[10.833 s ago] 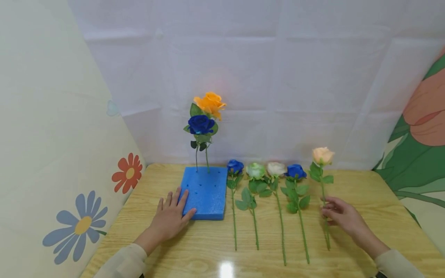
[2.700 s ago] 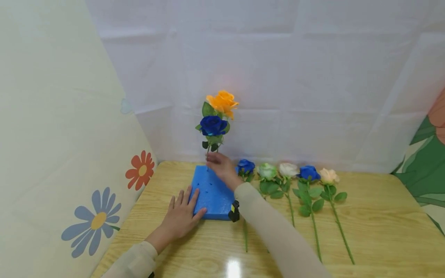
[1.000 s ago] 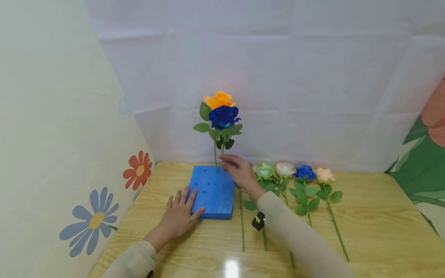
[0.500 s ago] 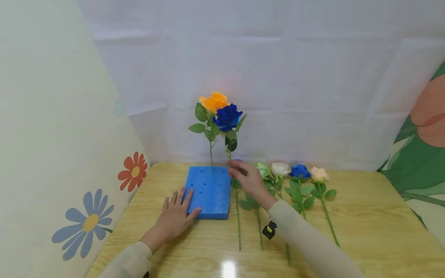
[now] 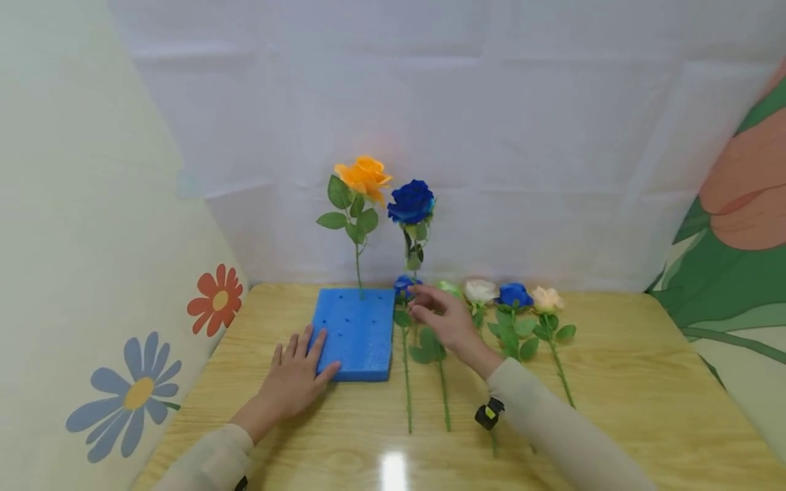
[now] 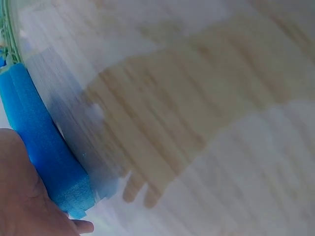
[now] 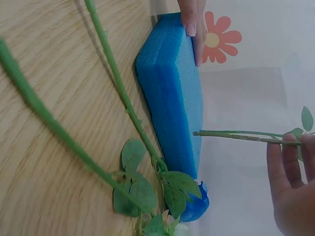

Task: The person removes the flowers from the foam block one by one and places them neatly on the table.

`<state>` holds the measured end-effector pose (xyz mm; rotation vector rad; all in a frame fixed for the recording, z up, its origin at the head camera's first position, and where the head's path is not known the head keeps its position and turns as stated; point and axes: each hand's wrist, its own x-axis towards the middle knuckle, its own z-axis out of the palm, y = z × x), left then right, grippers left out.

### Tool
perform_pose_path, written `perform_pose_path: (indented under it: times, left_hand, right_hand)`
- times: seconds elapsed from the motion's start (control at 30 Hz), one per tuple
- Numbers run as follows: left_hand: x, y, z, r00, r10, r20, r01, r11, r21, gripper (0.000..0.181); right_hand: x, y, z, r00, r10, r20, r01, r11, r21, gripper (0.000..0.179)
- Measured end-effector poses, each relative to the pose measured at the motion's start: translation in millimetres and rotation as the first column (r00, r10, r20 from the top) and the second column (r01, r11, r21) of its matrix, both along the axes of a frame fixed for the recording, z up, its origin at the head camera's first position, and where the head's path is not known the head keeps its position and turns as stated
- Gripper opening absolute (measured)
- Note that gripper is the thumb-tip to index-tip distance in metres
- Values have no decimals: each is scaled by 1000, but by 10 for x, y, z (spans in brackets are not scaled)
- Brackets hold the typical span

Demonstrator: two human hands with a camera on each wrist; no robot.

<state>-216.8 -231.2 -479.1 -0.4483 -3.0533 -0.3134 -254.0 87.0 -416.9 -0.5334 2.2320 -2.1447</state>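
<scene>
My right hand [image 5: 451, 324] pinches the stem of a blue artificial rose [image 5: 411, 202], holding it upright beside the blue foam block [image 5: 359, 344]. In the right wrist view the lower stem end [image 7: 197, 133] looks bare and out of the foam. An orange rose [image 5: 364, 179] stands in the block's back edge. Several small holes dot the block's top. My left hand [image 5: 285, 385] rests with fingers spread on the block's left front part; the left wrist view shows only part of that hand [image 6: 22, 191] against the foam.
Right of the block lie another blue rose [image 5: 405, 285], a green-white one [image 5: 450, 289], a white one [image 5: 481, 291], a further blue one [image 5: 514, 294] and a peach one [image 5: 546, 299], stems toward me. A white cloth [image 5: 522, 136] hangs behind the wooden table [image 5: 645, 382].
The peach rose, earlier in my right hand, lies on the table. My right hand then took the standing blue rose, drew it from the foam and carried it rightward. The left hand stays on the block.
</scene>
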Motion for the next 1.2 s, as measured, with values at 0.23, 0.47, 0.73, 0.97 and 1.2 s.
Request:
perform_pose_path:
  times: [0.23, 0.47, 0.73, 0.97, 1.2]
  left_hand:
    - [-22, -15, 20, 1000, -10, -6, 10, 1000, 12, 82]
    - [-13, -1, -32, 1000, -6, 8, 6, 1000, 30, 82]
    - [4, 24, -2, 1000, 0, 10, 0, 999, 36, 83]
    - [11, -2, 47, 1000, 5, -1, -5, 999, 37, 81]
    - [20, -30, 19, 1000, 17, 26, -18, 1000, 21, 85]
  right_hand:
    - [97, 236, 18, 1000, 3, 26, -4, 1000, 27, 40]
    - [174, 475, 15, 1000, 15, -2, -14, 1000, 17, 43]
    - [238, 703, 4, 1000, 20, 16, -20, 1000, 4, 46]
    - [318, 852, 0, 1000, 24, 18, -25, 1000, 12, 47]
    - [420, 1026, -46, 997, -4, 83, 1, 999, 46, 47]
